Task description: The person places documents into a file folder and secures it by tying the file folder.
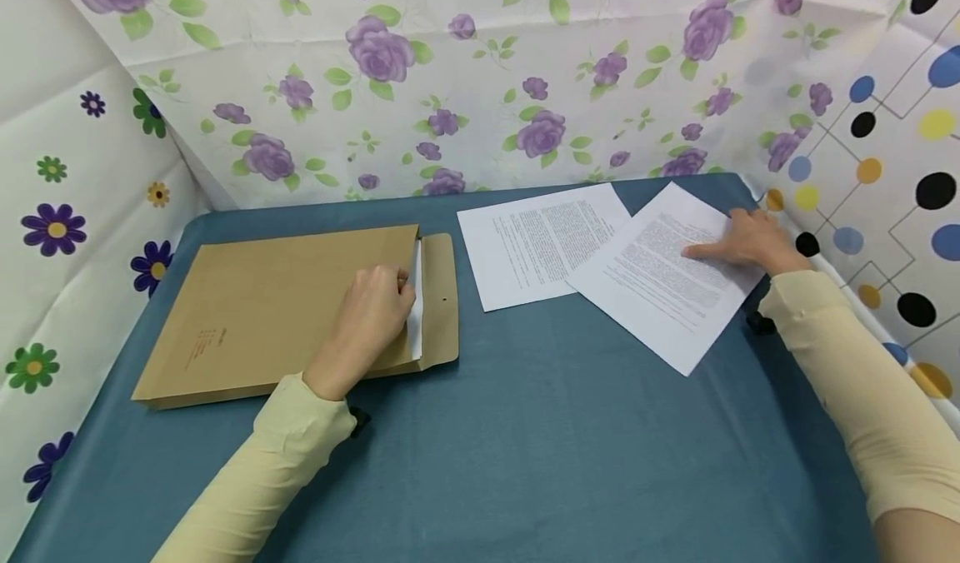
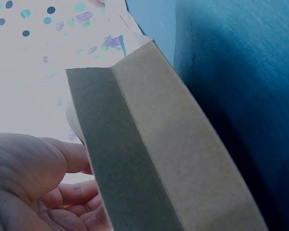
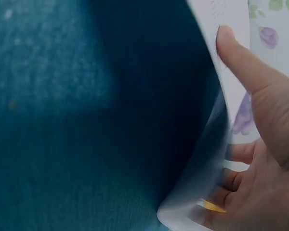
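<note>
1. At the mouth of a brown envelope (image 1: 277, 313), the left hand (image 1: 367, 317) has its fingers curled and grips the edge; the fingertips are mostly hidden.
2. On the right of the table, the right hand (image 1: 753, 242) is spread, its thumb stretched well apart from the fingers and resting on the printed face of the right-hand sheet (image 1: 652, 288).
3. The envelope lies flat on the left side, mouth toward the right, its flap (image 1: 441, 305) folded out. White paper (image 1: 416, 336) is inside, showing as a narrow strip at the opening; how many sheets, I cannot tell. Small red print (image 1: 202, 346) marks the envelope's face.
4. Beside the flap but apart from it lies the left-hand sheet (image 1: 532, 251), also printed, one edge beneath the right-hand sheet.
5. The left wrist view shows two brown panels meeting at a fold, with the thumb passing behind their edge, which the head view hides.
6. The right wrist view shows the sheet's edge bending up, its shaded underside, and fingers partly behind it.
7. Blue cloth (image 1: 562, 446) covers the table; a purple-flowered sheet of fabric (image 1: 480, 72) hangs behind.
</note>
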A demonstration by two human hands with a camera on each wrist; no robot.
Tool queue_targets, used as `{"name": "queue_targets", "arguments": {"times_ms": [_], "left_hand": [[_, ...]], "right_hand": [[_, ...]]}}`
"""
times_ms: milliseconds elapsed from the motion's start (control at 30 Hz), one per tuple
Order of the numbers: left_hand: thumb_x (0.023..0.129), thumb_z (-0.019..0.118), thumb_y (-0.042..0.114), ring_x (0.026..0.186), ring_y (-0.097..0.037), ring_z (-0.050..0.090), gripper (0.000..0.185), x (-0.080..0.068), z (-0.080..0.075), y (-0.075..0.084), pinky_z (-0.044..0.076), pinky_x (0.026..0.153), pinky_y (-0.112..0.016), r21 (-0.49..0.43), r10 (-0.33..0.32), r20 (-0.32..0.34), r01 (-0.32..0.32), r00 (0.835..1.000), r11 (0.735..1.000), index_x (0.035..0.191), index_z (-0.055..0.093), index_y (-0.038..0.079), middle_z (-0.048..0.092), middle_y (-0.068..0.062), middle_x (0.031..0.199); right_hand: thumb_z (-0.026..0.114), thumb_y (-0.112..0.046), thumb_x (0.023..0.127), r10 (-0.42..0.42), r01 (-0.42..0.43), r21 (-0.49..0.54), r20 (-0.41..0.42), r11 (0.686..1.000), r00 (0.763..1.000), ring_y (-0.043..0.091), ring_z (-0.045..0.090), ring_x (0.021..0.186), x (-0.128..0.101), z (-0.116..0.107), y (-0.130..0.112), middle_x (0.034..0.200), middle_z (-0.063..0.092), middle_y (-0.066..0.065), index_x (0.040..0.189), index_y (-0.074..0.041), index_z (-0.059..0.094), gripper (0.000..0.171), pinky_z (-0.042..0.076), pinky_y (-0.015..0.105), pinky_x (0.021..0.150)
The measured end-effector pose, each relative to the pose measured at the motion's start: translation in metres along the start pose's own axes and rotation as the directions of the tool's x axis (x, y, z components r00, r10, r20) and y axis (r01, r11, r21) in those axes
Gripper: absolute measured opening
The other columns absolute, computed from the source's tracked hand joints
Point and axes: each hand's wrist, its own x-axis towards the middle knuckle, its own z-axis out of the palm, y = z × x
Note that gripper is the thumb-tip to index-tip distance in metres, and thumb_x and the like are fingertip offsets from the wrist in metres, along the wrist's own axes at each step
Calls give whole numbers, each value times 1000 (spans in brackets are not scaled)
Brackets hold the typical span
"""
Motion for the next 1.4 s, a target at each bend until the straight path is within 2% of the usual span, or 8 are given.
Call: {"name": "queue_targets", "arguments": {"times_ms": [367, 500, 600, 833, 967, 1133, 1233, 1400], "left_hand": [[95, 55, -3, 83, -31, 65, 24, -1, 0, 2, 57, 72, -41, 5, -10, 15, 10, 1000, 1000, 108, 74, -11, 71, -27, 109], [95, 55, -3, 84, -31, 65, 25, -1, 0, 2, 57, 72, -41, 6, -12, 17, 12, 1000, 1000, 109, 74, -11, 71, -27, 109], [95, 54, -3, 83, -31, 65, 25, -1, -1, 2, 56, 72, -41, 2, -13, 16, 13, 1000, 1000, 108, 74, -11, 71, -27, 109], [95, 55, -3, 89, -33, 68, 27, -1, -1, 2, 60, 78, -45, 9, -19, 26, 18, 999, 1000, 114, 72, -12, 70, -28, 115], [96, 55, -2, 90, -34, 69, 27, -1, -1, 2, 59, 79, -46, 10, -14, 31, 14, 999, 1000, 114, 72, -12, 70, -29, 116], [96, 55, -2, 90, -34, 68, 26, -2, -3, 2, 59, 79, -47, 11, -8, 24, 8, 1000, 1000, 113, 72, -13, 70, -29, 113], [95, 55, -3, 85, -33, 67, 24, -2, -4, 2, 59, 76, -45, 16, 2, 11, -2, 1000, 1000, 108, 74, -12, 71, -29, 110], [94, 55, -4, 81, -32, 65, 24, 0, -4, 3, 57, 71, -42, 17, 12, -8, -12, 1000, 1000, 105, 74, -12, 71, -28, 107]], "right_hand": [[76, -36, 92, 52, -34, 203, -85, 979, 995, 53, 49, 103, -14, 0, 11, 126, 43, 48, 140, 29, 30, 93, 45, 63, 85], [69, -23, 97, 9, 22, 232, -132, 972, 991, 39, 50, 73, -25, -8, 12, 80, 51, 26, 99, 13, 59, 38, 45, 48, 63], [66, -20, 100, -37, 70, 254, -132, 965, 991, 25, 39, 61, -33, -19, 13, 65, 37, 5, 77, 1, 48, 36, 32, 37, 56], [60, -22, 105, -99, 95, 399, -10, 912, 995, 23, 62, 76, -62, -54, 12, 95, 69, 12, 133, 16, 55, 47, 50, 33, 64], [61, -24, 106, -113, 87, 510, 21, 856, 993, 19, 71, 78, -79, -72, 13, 94, 75, -1, 127, -8, 71, 29, 57, 33, 66], [57, -26, 107, -129, 84, 663, 18, 744, 991, 17, 73, 82, -92, -89, 12, 98, 74, -14, 108, -45, 75, 26, 60, 35, 67], [53, -20, 109, -173, 113, 752, 1, 649, 985, 16, 73, 86, -94, -95, 14, 105, 74, -13, 115, -37, 77, 30, 60, 35, 67], [47, -12, 110, -297, 145, 935, -45, 325, 954, 15, 73, 97, -91, -97, 13, 120, 73, -4, 131, -17, 73, 34, 61, 33, 72]]}}
